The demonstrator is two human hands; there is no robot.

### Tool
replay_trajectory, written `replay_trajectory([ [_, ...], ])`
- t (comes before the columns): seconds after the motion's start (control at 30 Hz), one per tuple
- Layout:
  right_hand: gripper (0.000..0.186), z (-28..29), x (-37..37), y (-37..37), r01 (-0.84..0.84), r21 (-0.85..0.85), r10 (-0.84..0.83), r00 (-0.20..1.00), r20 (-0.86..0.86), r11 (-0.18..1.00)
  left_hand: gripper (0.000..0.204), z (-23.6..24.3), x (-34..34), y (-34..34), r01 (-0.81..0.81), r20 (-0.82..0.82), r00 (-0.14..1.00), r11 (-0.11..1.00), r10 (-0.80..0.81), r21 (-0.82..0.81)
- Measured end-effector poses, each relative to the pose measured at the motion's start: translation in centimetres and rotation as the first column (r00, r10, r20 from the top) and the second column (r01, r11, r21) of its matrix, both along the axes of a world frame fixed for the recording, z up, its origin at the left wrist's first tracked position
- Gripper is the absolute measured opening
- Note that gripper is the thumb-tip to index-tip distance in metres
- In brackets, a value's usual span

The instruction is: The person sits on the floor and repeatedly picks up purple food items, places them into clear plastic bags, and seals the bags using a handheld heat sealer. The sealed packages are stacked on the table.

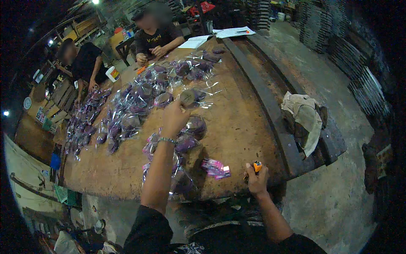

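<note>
My left hand [175, 117] reaches forward over the table, its fingers closed at the edge of a clear-wrapped package [188, 97] with a brownish, round face. Loose clear film spreads out to the right of that package. Close to my left forearm lie several more purple wrapped bundles [186, 144]. My right hand [256, 181] is closed around a small orange tool [257, 166] at the table's near edge; its exact kind is hard to make out. Between the two hands rests a spread of pink printed cards [215, 168].
The wooden table [237, 127] carries a large heap of purple wrapped bundles [144, 91] on its left. A pale cloth [302, 114] lies over dark beams on the right. Papers [232, 32] are at the far end. Two people [157, 40] work across the table.
</note>
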State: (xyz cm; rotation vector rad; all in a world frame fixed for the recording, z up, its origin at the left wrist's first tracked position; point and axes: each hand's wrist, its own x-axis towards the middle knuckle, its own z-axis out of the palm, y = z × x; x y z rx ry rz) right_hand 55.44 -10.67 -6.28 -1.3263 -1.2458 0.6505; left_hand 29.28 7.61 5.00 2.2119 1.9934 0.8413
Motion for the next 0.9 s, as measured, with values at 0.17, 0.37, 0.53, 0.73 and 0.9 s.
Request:
replay_trajectory([
  [0.17, 0.025, 0.5, 0.6, 0.2, -0.078, -0.161, 0.066, 0.995, -0.080, 0.984, 0.036, -1.9, 1.6, 8.3, 0.070, -0.302, 0.947, 0.986, -0.113, -0.150],
  [0.37, 0.026, -3.5, 0.0, 0.9, 0.072, -0.115, -0.069, 0.997, 0.031, 0.991, 0.045, -5.4, -0.4, 12.9, 0.009, -0.602, 0.796, 0.995, -0.065, -0.096],
  [0.53, 0.024, -4.0, -0.3, 1.0, 0.129, -0.112, -0.115, 0.986, 0.123, 0.985, 0.026, -5.0, -0.8, 12.1, -0.009, -0.712, 0.702, 0.999, -0.019, -0.036],
  [0.73, 0.020, 0.5, 0.1, 0.0, 0.011, 0.173, -0.052, 0.971, 0.233, 0.985, 0.017, 3.7, -3.5, 8.7, -0.011, -0.567, 0.818, 0.983, -0.098, -0.185],
  [0.9, 0.015, 2.4, 0.1, -0.5, -0.148, -0.201, 0.094, 0.962, -0.257, 0.968, 0.045, 7.7, -5.3, 1.9, 0.332, 0.767, 0.632, 0.933, -0.111, -0.139],
])
